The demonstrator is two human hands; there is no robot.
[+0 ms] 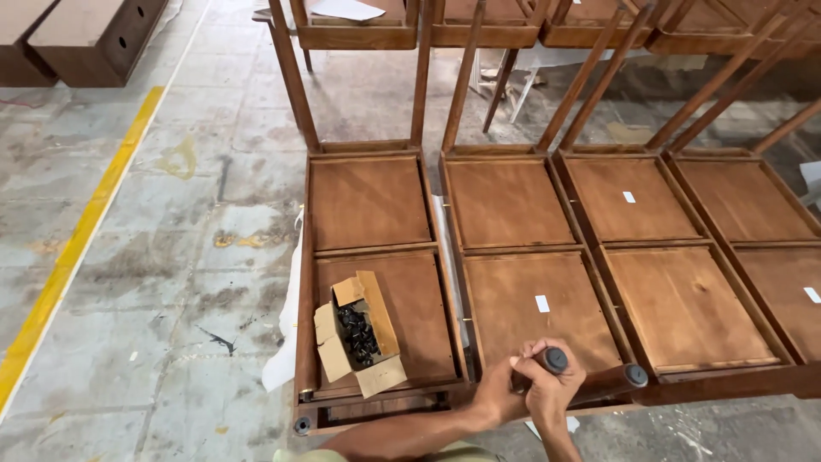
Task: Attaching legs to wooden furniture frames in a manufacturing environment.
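Black round plastic foot cap (556,359) feels light and stiff; your right hand (552,395) and left hand (500,395) wrap fingers round its brown wooden leg (599,385).

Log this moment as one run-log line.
both hands on table leg | black foot cap at leg end | open box of black parts on upturned table

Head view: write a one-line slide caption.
Both hands grip a table leg's black foot cap beside an open box of caps.
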